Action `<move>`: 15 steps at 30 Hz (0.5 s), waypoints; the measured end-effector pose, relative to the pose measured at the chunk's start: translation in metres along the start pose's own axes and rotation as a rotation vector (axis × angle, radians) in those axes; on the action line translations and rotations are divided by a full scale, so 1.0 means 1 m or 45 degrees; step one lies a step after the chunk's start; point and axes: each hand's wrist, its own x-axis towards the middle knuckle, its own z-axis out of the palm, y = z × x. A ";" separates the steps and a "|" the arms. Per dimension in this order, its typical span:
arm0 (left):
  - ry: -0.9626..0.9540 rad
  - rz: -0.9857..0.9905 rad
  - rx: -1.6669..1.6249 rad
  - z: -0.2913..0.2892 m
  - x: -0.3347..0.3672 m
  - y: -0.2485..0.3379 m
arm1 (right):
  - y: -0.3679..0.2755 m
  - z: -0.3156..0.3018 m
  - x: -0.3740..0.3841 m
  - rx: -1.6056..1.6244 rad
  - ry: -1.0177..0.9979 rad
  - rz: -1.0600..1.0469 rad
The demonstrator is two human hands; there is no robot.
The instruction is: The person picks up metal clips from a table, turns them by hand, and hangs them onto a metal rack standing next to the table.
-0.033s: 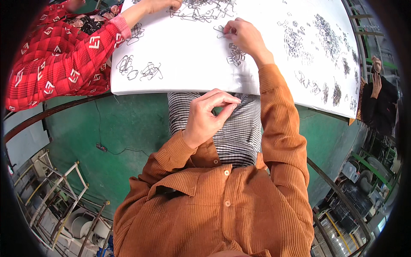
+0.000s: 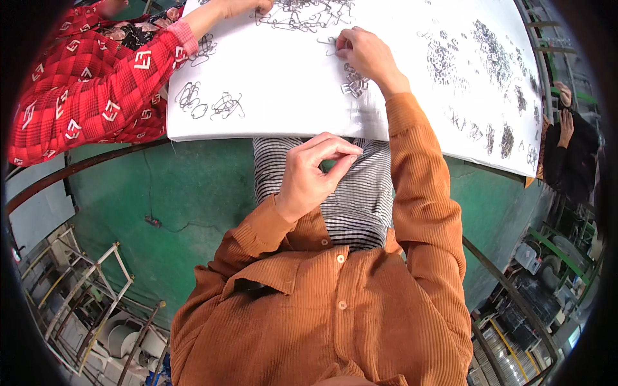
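Over my striped trousers, just off the table's near edge, my left hand (image 2: pixel 314 172) is closed in a pinch; whatever sits between thumb and forefinger is too small to make out. My right hand (image 2: pixel 367 56) reaches across the white table (image 2: pixel 283 96), its fingertips pinched at a thin dark bent wire piece (image 2: pixel 326 42) that pokes out to their left. Under that wrist lies a small pile of dark metal buckle-like pieces (image 2: pixel 354 85), partly covered by the hand.
A tangle of wire pieces (image 2: pixel 306 14) lies at the far edge, where a red-sleeved person's hand (image 2: pixel 257 5) works. Two loose wire clusters (image 2: pixel 226 106) are near left. Many small dark pieces (image 2: pixel 441 61) spread over the right. Another person (image 2: pixel 573 151) is far right.
My right hand has shifted very slightly, and the wire at its fingertips has turned a little. My left hand has stayed in place.
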 end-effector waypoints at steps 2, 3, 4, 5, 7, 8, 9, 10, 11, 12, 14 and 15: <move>0.006 0.022 0.003 0.002 -0.002 0.001 | 0.003 0.003 0.003 -0.105 -0.039 -0.059; 0.003 0.014 0.016 0.003 -0.004 0.001 | 0.003 0.004 0.004 -0.155 -0.060 -0.089; -0.001 0.006 0.028 0.003 -0.005 0.000 | 0.004 0.005 0.006 -0.130 -0.018 -0.108; -0.013 0.001 0.035 0.004 -0.007 0.000 | 0.006 0.005 0.007 -0.112 0.027 -0.120; -0.028 -0.021 0.028 0.004 -0.008 -0.002 | 0.016 0.006 0.011 0.004 0.082 -0.121; -0.035 -0.026 0.025 0.004 -0.007 -0.002 | 0.020 0.003 0.015 0.101 0.093 -0.110; -0.043 -0.032 0.023 0.005 -0.007 -0.002 | 0.025 0.000 0.015 0.197 0.106 -0.099; -0.044 -0.037 0.012 0.006 -0.008 -0.001 | 0.029 -0.002 0.011 0.291 0.108 -0.049; -0.059 -0.034 0.026 0.006 -0.008 0.000 | 0.037 0.001 0.007 0.260 0.234 -0.028; -0.073 -0.031 0.040 0.006 -0.009 -0.001 | 0.045 0.006 0.003 0.227 0.360 -0.007; -0.095 -0.038 0.049 0.006 -0.009 -0.001 | 0.056 0.004 -0.005 0.180 0.494 0.013; -0.095 -0.045 0.042 0.006 -0.010 0.000 | 0.058 -0.001 -0.010 0.169 0.503 0.012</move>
